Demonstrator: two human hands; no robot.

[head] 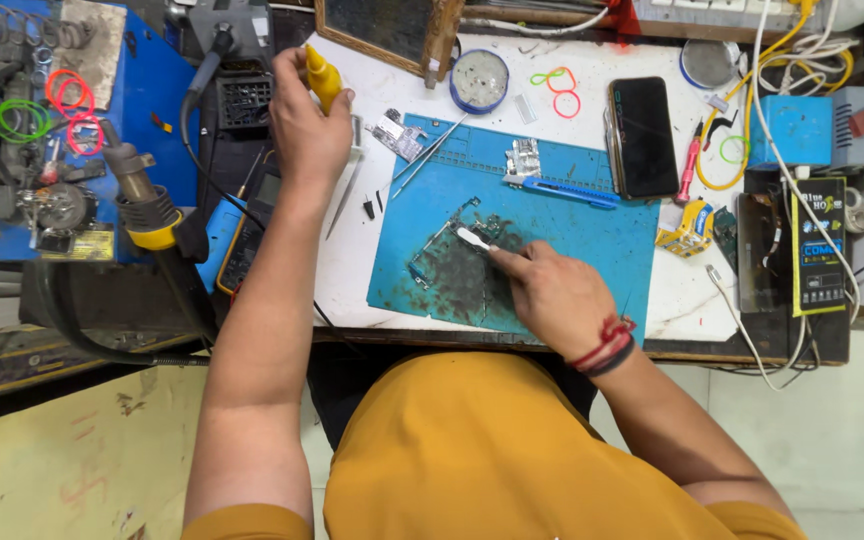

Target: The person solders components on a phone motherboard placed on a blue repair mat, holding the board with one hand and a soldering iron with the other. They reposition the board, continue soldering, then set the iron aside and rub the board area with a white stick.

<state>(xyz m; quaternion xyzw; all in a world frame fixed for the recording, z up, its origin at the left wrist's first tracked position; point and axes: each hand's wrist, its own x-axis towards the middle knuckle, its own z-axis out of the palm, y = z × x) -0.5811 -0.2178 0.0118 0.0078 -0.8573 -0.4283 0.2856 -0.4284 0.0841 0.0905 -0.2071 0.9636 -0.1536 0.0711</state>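
While clutching a yellow bottle (324, 80) in the left hand (307, 125) far left, pressing a white tool (474, 238), pinched in the right hand (552, 295) grip, onto the circuit board (447, 255) on the blue mat (592, 240); probably calling for light, steady strokes.

Left hand (307, 120) raised over bench edge, yellow-handled tool (323, 78) gripped. Right hand (552, 295) lowered onto blue work mat (592, 235), white brush (474, 238) pressed on circuit board (457, 250) (mat darkly smeared there). Black phone (642, 135) laid beyond mat, blue craft knife (562, 190) seen near mat's far edge.
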